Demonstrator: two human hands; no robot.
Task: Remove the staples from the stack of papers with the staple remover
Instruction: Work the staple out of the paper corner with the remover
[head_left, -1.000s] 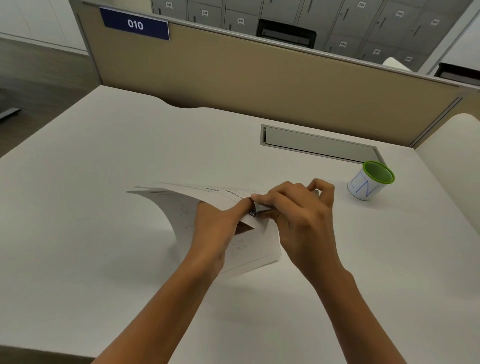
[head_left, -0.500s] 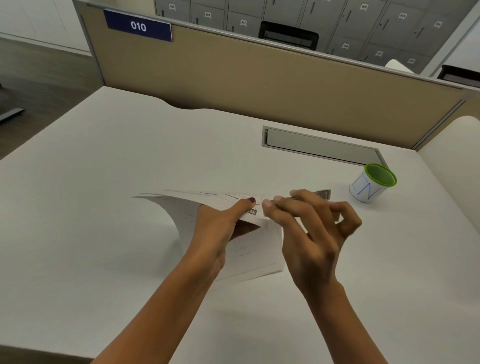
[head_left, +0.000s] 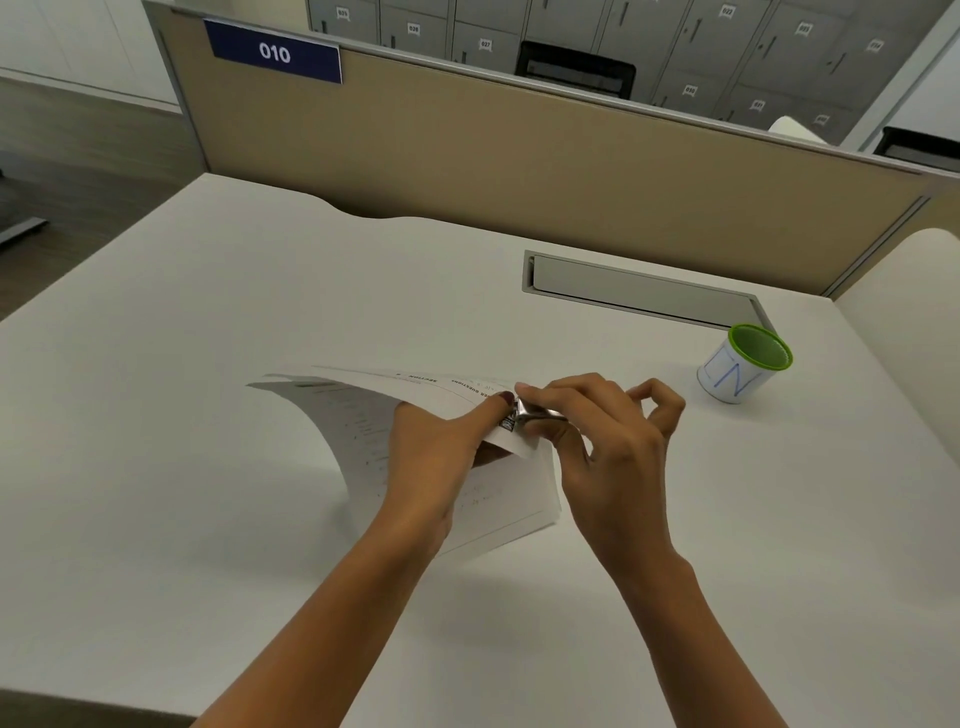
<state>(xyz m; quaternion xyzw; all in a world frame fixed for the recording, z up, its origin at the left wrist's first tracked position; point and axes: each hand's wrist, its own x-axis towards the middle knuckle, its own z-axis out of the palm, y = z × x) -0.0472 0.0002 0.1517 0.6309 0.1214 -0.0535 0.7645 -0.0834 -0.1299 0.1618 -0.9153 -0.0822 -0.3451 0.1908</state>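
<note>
Papers (head_left: 358, 431), thin and curled, pinched by left hand (head_left: 441, 447); right hand (head_left: 608, 441) grip clamps shiny metal staple remover (head_left: 535, 414).

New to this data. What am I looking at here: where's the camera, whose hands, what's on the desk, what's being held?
No robot here: a person wears one wide-angle camera on the head, looking down at their own bare hands. The left hand lifts and pinches a corner of the stack of papers, which curls up off the white desk. The right hand grips a small metal staple remover against that corner. A green-rimmed cup stands apart to the right, near a grey cable slot.
</note>
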